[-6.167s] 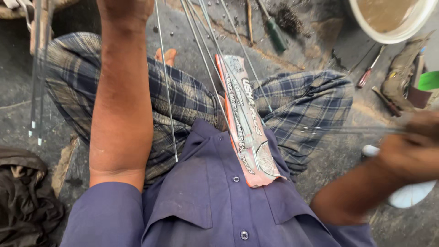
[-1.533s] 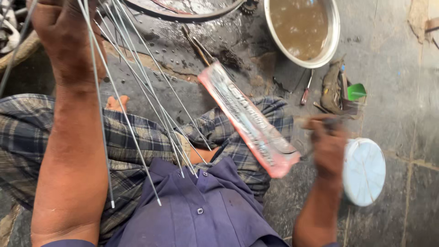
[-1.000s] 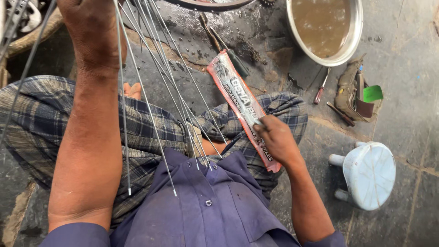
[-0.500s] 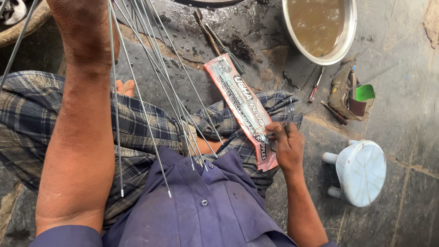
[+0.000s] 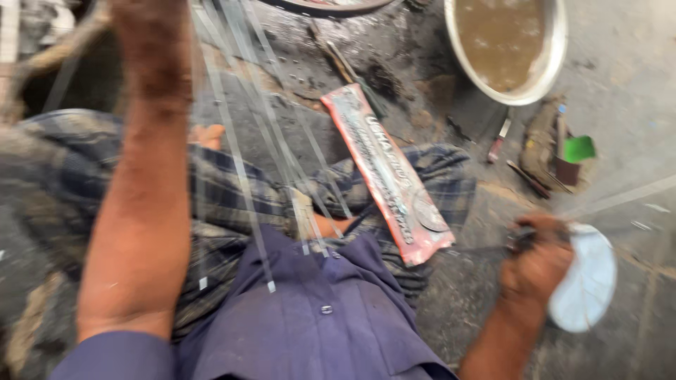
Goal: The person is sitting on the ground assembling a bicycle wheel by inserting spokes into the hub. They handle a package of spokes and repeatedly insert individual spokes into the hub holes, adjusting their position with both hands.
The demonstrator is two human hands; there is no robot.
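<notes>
My left hand (image 5: 149, 32) is raised to the top edge of the view, where its fingers are cut off. A fan of thin metal spokes (image 5: 239, 162) hangs beside it, their free ends over my lap. A long red packet (image 5: 386, 179) lies slanted across my right knee, its open end toward me. To its right, my right hand (image 5: 536, 262) is closed on a single thin spoke (image 5: 479, 248), just in front of a white round lid (image 5: 588, 285). The picture is blurred by motion.
A metal bowl of brown liquid (image 5: 503, 42) stands at the back right. Beside it on the dirty floor lie small hand tools (image 5: 496, 141) and a green cap (image 5: 579, 149). A wheel rim (image 5: 324, 7) curves along the top edge.
My right hand went to the open end of the red packet, then drew back to the right with a thin spoke in it. The left arm stayed raised.
</notes>
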